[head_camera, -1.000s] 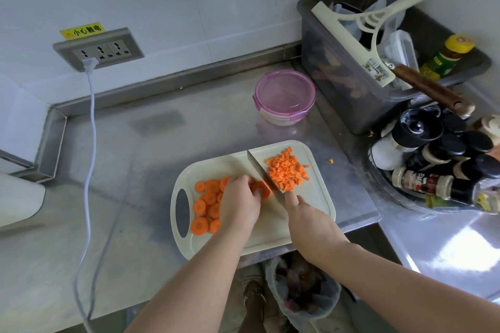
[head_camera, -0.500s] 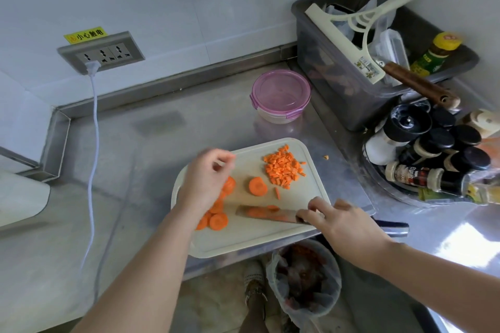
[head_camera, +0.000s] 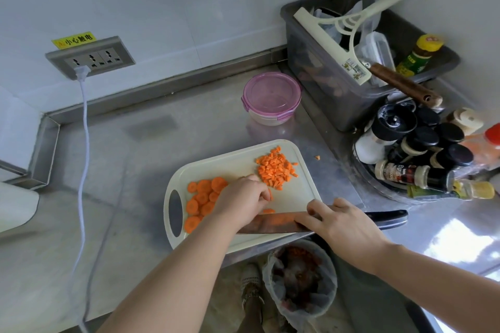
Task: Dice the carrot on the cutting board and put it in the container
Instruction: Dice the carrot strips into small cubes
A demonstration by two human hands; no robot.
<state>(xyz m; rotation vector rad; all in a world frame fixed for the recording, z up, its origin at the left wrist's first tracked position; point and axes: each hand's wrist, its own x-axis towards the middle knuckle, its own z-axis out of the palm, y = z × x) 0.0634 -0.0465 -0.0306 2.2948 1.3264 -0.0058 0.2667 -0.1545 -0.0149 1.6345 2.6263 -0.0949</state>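
- Your left hand (head_camera: pixel 243 201) sits over the middle of the cutting board (head_camera: pixel 238 162), fingers curled and pinching a thin carrot piece (head_camera: pixel 270 194) that shows edge-on at the fingertips.
- Your right hand (head_camera: pixel 343 224) lies with fingers spread and fairly straight on the knife (head_camera: pixel 273 223), which lies flat along the board's near edge. Its dark handle pokes out to the right.
- The round carrot slices (head_camera: pixel 203 197), bright orange and overlapping, are heaped on the board's left half beside the handle hole.
- The diced carrot (head_camera: pixel 276 170) forms a loose pile of small cubes at the far right corner of the board. One stray bit (head_camera: pixel 317 157) lies on the bench (head_camera: pixel 135 170) just off that corner.
- The container (head_camera: pixel 272 94), round with its pink lid on, stands on the bench beyond the board.
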